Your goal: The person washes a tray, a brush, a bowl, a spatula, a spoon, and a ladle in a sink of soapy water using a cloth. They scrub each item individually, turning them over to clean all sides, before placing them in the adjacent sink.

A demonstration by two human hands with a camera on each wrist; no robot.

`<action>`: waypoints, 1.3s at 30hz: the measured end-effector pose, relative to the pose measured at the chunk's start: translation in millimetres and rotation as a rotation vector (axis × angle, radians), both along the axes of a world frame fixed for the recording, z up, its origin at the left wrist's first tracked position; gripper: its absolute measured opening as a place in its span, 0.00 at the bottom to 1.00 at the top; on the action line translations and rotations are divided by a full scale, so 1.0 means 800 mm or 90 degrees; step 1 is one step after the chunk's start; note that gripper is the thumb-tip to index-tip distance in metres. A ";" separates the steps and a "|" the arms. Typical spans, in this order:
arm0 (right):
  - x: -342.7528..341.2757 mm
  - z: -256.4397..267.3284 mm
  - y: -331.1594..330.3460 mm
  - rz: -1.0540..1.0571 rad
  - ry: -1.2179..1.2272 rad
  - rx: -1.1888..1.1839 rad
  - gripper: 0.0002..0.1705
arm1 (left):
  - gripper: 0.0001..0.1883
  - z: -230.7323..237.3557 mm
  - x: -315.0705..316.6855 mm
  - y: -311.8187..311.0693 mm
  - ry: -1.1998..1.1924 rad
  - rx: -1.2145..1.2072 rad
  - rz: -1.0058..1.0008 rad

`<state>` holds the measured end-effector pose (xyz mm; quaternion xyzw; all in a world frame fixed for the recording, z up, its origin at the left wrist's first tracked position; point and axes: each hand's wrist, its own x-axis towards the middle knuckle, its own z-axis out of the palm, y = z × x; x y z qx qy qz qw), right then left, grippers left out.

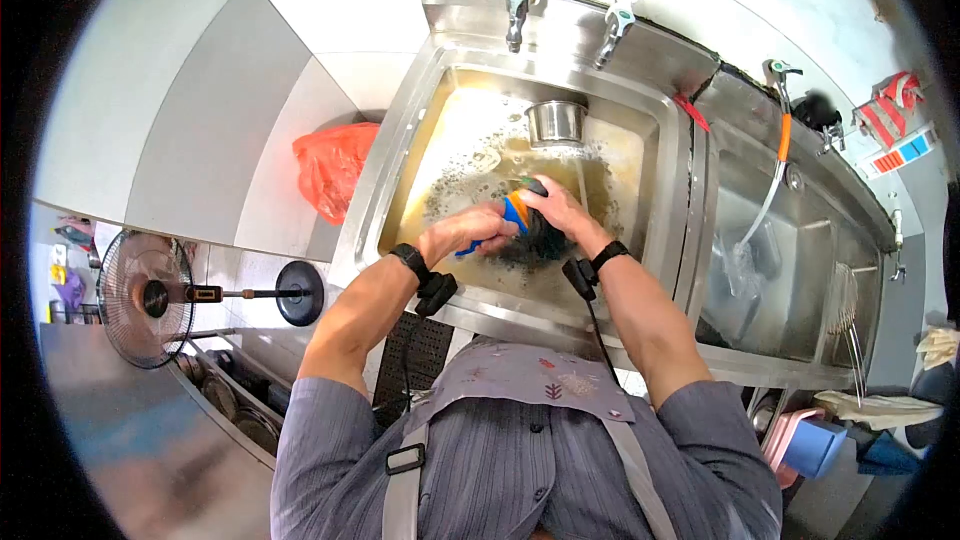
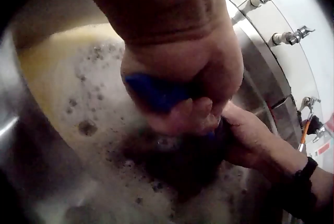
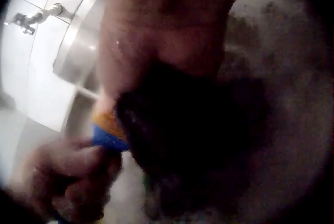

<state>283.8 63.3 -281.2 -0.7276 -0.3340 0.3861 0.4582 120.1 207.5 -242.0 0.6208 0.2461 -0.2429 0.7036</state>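
Over the soapy water of the left sink, the left hand grips a blue and orange item, its blue end poking out of the fist in the left wrist view. Close on its right, the right hand holds a dark, soft-looking thing that hangs down to the water. The right wrist view has the orange and blue part against the dark mass; the right fingers are mostly hidden there. What the dark thing is, I cannot tell.
A metal pot stands in the sink's back part. Taps rise behind the rim. Left of the sink lies a red plastic bag; at right is a second sink with a running hose. A fan stands far left.
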 end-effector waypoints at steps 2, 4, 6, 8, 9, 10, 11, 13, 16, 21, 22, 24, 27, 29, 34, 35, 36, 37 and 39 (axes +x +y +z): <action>0.004 -0.010 0.004 0.030 0.047 -0.029 0.40 | 0.10 0.003 -0.001 -0.003 0.002 0.026 -0.007; -0.003 -0.011 -0.001 -0.092 -0.024 -0.072 0.37 | 0.10 0.001 0.002 -0.009 0.023 0.150 -0.024; 0.001 -0.030 0.007 -0.165 -0.040 -0.143 0.36 | 0.10 0.006 0.008 -0.019 0.022 0.249 -0.050; 0.004 -0.044 0.009 -0.235 -0.056 -0.214 0.36 | 0.10 0.006 0.005 -0.025 0.021 0.348 -0.071; 0.005 -0.045 0.005 -0.312 0.031 -0.183 0.37 | 0.10 -0.001 0.003 -0.024 0.018 0.242 -0.020; 0.011 -0.052 0.003 -0.388 0.120 -0.149 0.38 | 0.11 -0.005 0.002 -0.021 0.014 0.136 0.029; 0.027 -0.056 -0.006 -0.305 0.276 -0.081 0.35 | 0.11 -0.009 0.000 -0.015 0.013 0.138 0.030; 0.021 -0.034 -0.018 -0.255 0.323 -0.028 0.36 | 0.12 -0.015 -0.005 -0.007 0.022 -0.044 0.046; 0.012 -0.007 -0.026 -0.156 0.420 0.084 0.40 | 0.12 -0.014 -0.003 -0.002 0.070 -0.178 0.116; -0.005 -0.015 0.001 0.050 0.035 0.096 0.32 | 0.13 -0.007 -0.002 0.004 0.056 -0.187 0.070; -0.005 -0.026 0.007 0.029 -0.023 0.102 0.30 | 0.13 -0.009 -0.005 0.007 0.056 -0.175 0.061; -0.003 -0.040 0.015 0.002 -0.046 0.070 0.30 | 0.12 -0.006 -0.008 0.006 0.058 -0.164 0.051; 0.011 -0.064 0.021 -0.160 -0.059 -0.084 0.40 | 0.12 0.004 -0.008 -0.002 0.030 -0.059 0.014; 0.020 -0.075 0.019 -0.225 0.047 -0.072 0.42 | 0.12 0.006 -0.007 -0.007 -0.011 -0.051 0.031; 0.027 -0.022 -0.018 -0.179 0.570 0.190 0.35 | 0.13 -0.006 -0.012 -0.007 -0.009 -0.186 0.105; 0.024 -0.005 -0.020 -0.140 0.581 0.227 0.32 | 0.14 -0.014 -0.014 -0.004 0.006 -0.256 0.109; 0.020 0.006 -0.018 -0.141 0.581 0.226 0.32 | 0.14 -0.019 -0.012 -0.002 0.007 -0.258 0.109; 0.014 0.013 -0.016 -0.049 0.381 0.178 0.31 | 0.14 -0.022 -0.009 0.001 0.040 -0.289 0.110; 0.003 -0.006 -0.003 0.038 0.023 0.148 0.30 | 0.15 -0.021 -0.004 0.000 0.076 -0.319 0.105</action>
